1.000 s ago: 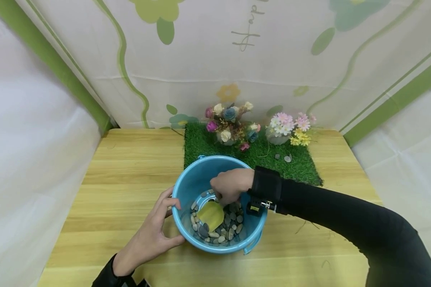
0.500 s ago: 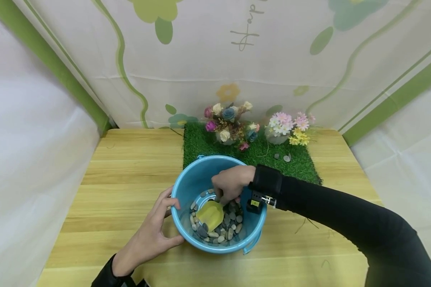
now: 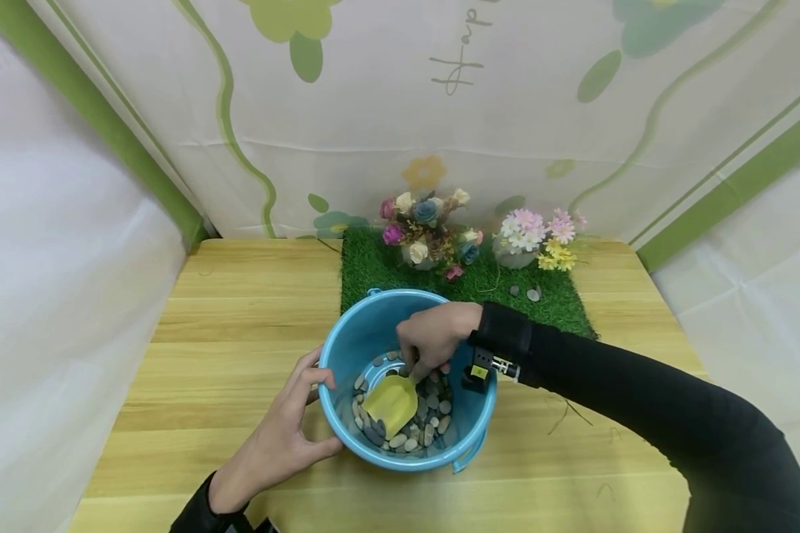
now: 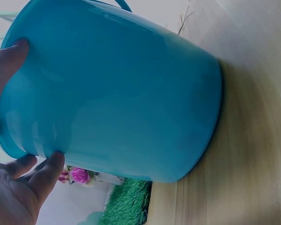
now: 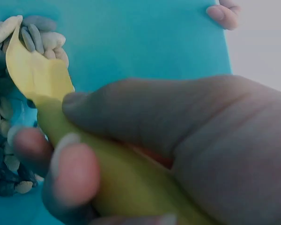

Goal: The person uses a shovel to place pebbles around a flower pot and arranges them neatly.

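A blue bucket (image 3: pixel 346 333) stands on the wooden table, with grey and cream pebbles (image 3: pixel 433 407) spread over its bottom. My left hand (image 3: pixel 286 429) grips the bucket's left rim, one fingertip over the edge and the thumb against the outer wall. Inside, my right hand (image 3: pixel 433 337) holds the handle of a yellow toy shovel (image 3: pixel 391 403), whose blade points down among the stones. The right wrist view shows thumb and fingers wrapped around the handle (image 5: pixel 131 173), and a few pebbles (image 5: pixel 35 35) at the blade's tip. The hand hides most of the handle in the head view.
Behind the bucket lies a green artificial turf mat (image 3: pixel 366 259). On it stand a pot of mixed roses (image 3: pixel 426 229) and a pot of pink, white and yellow flowers (image 3: pixel 533 237), with a few loose pebbles (image 3: pixel 533 295). A patterned cloth (image 3: pixel 373 111) hangs behind.
My right hand and wrist have shifted slightly up and to the right, and the shovel's blade has turned a little among the pebbles. The left hand and bucket stay in place.
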